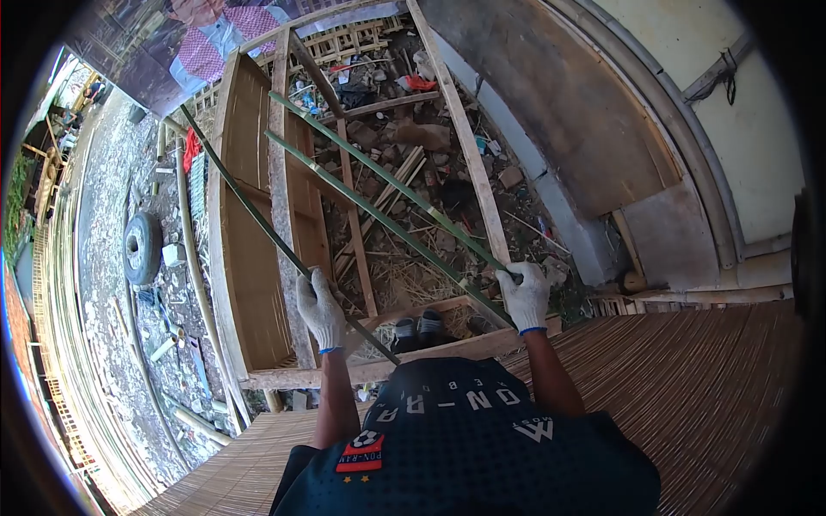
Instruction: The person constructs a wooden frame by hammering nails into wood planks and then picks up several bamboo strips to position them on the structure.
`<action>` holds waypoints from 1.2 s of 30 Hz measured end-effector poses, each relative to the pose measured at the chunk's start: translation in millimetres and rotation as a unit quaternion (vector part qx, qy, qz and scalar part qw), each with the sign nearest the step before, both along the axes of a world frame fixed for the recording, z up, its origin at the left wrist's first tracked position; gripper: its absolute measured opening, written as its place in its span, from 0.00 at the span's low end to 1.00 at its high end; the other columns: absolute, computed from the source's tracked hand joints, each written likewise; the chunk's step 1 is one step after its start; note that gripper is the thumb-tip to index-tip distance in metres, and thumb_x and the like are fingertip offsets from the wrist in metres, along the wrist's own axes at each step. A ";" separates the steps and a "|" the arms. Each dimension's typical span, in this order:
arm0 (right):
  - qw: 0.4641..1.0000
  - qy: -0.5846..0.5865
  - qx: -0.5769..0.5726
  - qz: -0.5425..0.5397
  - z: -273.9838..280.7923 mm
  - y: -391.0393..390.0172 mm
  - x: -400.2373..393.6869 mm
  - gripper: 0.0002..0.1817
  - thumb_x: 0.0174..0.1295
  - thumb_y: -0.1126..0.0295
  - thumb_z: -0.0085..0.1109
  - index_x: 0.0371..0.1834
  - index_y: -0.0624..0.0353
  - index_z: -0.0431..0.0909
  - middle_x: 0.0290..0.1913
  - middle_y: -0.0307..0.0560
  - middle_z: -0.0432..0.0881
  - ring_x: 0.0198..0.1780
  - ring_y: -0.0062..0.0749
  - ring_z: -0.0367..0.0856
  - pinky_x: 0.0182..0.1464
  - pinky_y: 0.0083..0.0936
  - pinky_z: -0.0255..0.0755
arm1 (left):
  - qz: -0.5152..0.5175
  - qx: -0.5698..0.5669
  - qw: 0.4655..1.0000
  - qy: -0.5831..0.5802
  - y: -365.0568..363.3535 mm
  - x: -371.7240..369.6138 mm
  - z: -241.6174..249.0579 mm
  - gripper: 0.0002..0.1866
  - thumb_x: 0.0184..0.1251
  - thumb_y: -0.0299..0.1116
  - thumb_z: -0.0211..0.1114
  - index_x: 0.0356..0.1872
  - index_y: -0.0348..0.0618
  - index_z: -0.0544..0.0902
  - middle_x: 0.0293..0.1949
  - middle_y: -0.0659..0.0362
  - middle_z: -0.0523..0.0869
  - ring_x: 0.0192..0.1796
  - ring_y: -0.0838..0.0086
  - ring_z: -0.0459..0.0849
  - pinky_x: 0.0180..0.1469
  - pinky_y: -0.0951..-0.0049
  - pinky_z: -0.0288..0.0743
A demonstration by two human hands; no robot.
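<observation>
My left hand [320,311], in a white knit glove, is closed around a long, thin, dark green bamboo strip [245,199]. That strip runs from the upper left down towards my shirt, bowing slightly. On the right, my other gloved hand, my right hand [525,297], grips the near end of a green bamboo strip [387,179]. A second green strip [379,215] lies roughly parallel below it, its near end reaching the heel of the same glove. Both of these slant across a wooden frame [280,163] in front of me.
Rubble, straw and litter cover the ground [409,275] inside the frame. A tyre [143,248] and bamboo poles [194,258] lie at left. A printed banner [120,52] hangs at the back. Plywood [551,95] leans at right, near a woven slat surface [688,387].
</observation>
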State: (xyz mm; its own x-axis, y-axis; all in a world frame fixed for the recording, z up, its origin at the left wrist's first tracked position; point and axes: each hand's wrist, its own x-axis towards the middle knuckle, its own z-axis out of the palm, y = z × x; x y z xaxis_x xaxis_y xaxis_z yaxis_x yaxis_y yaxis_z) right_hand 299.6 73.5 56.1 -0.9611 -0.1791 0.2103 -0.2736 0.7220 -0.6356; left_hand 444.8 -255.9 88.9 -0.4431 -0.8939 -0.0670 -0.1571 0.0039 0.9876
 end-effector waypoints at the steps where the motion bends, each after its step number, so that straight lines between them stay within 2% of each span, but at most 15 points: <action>1: 1.000 0.001 -0.008 0.003 -0.4 2.9 2.2 0.13 0.57 0.67 0.78 0.39 0.56 0.83 0.36 0.48 0.83 0.36 0.43 0.84 0.42 0.39 0.78 | 0.001 0.001 1.000 0.001 -0.8 -0.7 0.2 0.10 0.84 0.38 0.58 0.43 0.42 0.80 0.25 0.66 0.75 0.22 0.86 0.73 0.25 0.82 0.70; 5: 1.000 0.003 -0.006 0.019 -0.2 4.0 -0.2 0.12 0.57 0.67 0.78 0.39 0.57 0.84 0.35 0.48 0.83 0.36 0.42 0.84 0.42 0.38 0.78 | 0.009 0.013 1.000 0.009 -0.5 -1.9 3.7 0.10 0.84 0.38 0.58 0.45 0.43 0.80 0.24 0.67 0.74 0.20 0.86 0.72 0.21 0.82 0.68; 7: 0.998 -0.051 -0.023 0.032 8.8 11.2 -2.0 0.12 0.60 0.67 0.75 0.42 0.57 0.85 0.37 0.50 0.85 0.37 0.41 0.86 0.43 0.36 0.79 | 0.005 0.022 1.000 0.017 3.1 -2.8 5.6 0.10 0.84 0.38 0.57 0.47 0.43 0.80 0.24 0.67 0.74 0.19 0.85 0.71 0.18 0.81 0.65; 9: 0.994 -0.082 -0.076 0.002 17.5 26.0 -0.8 0.12 0.63 0.67 0.72 0.47 0.58 0.86 0.41 0.51 0.88 0.40 0.40 0.87 0.46 0.34 0.80 | 0.002 0.024 1.000 0.008 9.7 -6.6 14.7 0.10 0.84 0.39 0.57 0.50 0.43 0.80 0.25 0.67 0.74 0.21 0.86 0.72 0.21 0.82 0.66; 13: 0.990 -0.118 -0.052 -0.060 32.5 87.4 13.0 0.13 0.66 0.65 0.69 0.50 0.58 0.87 0.45 0.52 0.90 0.45 0.38 0.89 0.50 0.32 0.80 | -0.031 0.104 0.992 0.063 11.3 -10.0 7.7 0.13 0.84 0.40 0.58 0.58 0.45 0.79 0.30 0.68 0.76 0.25 0.87 0.72 0.23 0.84 0.65; 14: 0.986 -0.151 -0.025 -0.070 39.7 97.5 19.7 0.13 0.65 0.65 0.69 0.49 0.58 0.87 0.45 0.52 0.90 0.46 0.38 0.89 0.50 0.32 0.80 | -0.038 0.067 0.996 0.035 7.6 -12.5 2.5 0.11 0.84 0.40 0.58 0.53 0.45 0.78 0.30 0.67 0.76 0.25 0.87 0.71 0.24 0.83 0.65; 16: 0.972 -0.216 0.021 -0.086 59.0 111.4 31.9 0.13 0.65 0.64 0.68 0.48 0.59 0.87 0.44 0.51 0.91 0.47 0.39 0.90 0.52 0.33 0.80 | -0.053 0.097 0.993 0.049 7.5 -21.8 -4.9 0.10 0.84 0.41 0.59 0.48 0.46 0.77 0.29 0.68 0.76 0.24 0.87 0.69 0.23 0.83 0.62; 19: 0.934 -0.355 0.009 -0.048 72.4 118.0 47.5 0.14 0.63 0.63 0.68 0.48 0.59 0.87 0.45 0.52 0.91 0.47 0.41 0.90 0.52 0.35 0.81 | -0.053 0.075 0.994 0.055 -0.6 -42.4 -39.6 0.11 0.83 0.42 0.59 0.43 0.48 0.76 0.29 0.67 0.76 0.23 0.87 0.69 0.21 0.83 0.60; 20: 0.935 -0.352 -0.003 -0.046 69.0 114.8 53.7 0.14 0.63 0.63 0.68 0.48 0.59 0.87 0.45 0.53 0.91 0.47 0.41 0.90 0.52 0.35 0.81 | -0.030 0.066 0.997 0.025 13.8 -53.7 -25.2 0.12 0.82 0.43 0.61 0.41 0.48 0.75 0.28 0.67 0.75 0.22 0.87 0.68 0.21 0.82 0.59; 22: 0.937 -0.346 -0.027 -0.042 57.6 99.9 70.1 0.14 0.62 0.64 0.68 0.48 0.59 0.87 0.44 0.53 0.91 0.46 0.42 0.91 0.52 0.35 0.81 | -0.038 0.060 0.997 0.035 10.6 -65.9 -48.1 0.12 0.81 0.42 0.62 0.41 0.46 0.75 0.27 0.66 0.75 0.21 0.86 0.68 0.20 0.82 0.59; 23: 0.944 -0.327 0.020 -0.033 55.2 92.7 77.5 0.15 0.62 0.65 0.69 0.49 0.58 0.87 0.43 0.52 0.90 0.45 0.41 0.91 0.51 0.35 0.82 | -0.030 0.051 0.997 0.048 14.0 -73.8 -51.0 0.12 0.80 0.41 0.65 0.42 0.45 0.75 0.27 0.66 0.76 0.21 0.86 0.69 0.20 0.82 0.60; 27: 0.965 -0.255 0.013 -0.063 38.9 82.5 101.8 0.14 0.61 0.68 0.69 0.50 0.57 0.85 0.41 0.50 0.88 0.43 0.40 0.90 0.48 0.34 0.82 | -0.030 0.075 0.995 0.064 12.2 -93.3 -71.7 0.14 0.75 0.39 0.71 0.43 0.44 0.75 0.29 0.65 0.79 0.22 0.86 0.73 0.22 0.83 0.62; 31: 0.975 -0.214 0.011 -0.061 29.3 77.5 115.6 0.13 0.60 0.71 0.70 0.47 0.58 0.83 0.39 0.50 0.85 0.41 0.40 0.88 0.45 0.34 0.82 | -0.068 0.141 0.985 0.077 13.9 -103.3 -77.1 0.13 0.75 0.38 0.71 0.44 0.44 0.76 0.32 0.64 0.83 0.23 0.85 0.74 0.23 0.83 0.64; 36: 0.978 -0.196 -0.011 -0.072 20.8 75.6 120.6 0.12 0.60 0.70 0.71 0.46 0.58 0.83 0.39 0.49 0.84 0.40 0.41 0.87 0.45 0.35 0.81 | -0.080 0.142 0.985 0.052 17.3 -104.7 -79.4 0.09 0.77 0.35 0.68 0.43 0.43 0.78 0.31 0.64 0.82 0.23 0.85 0.75 0.23 0.83 0.65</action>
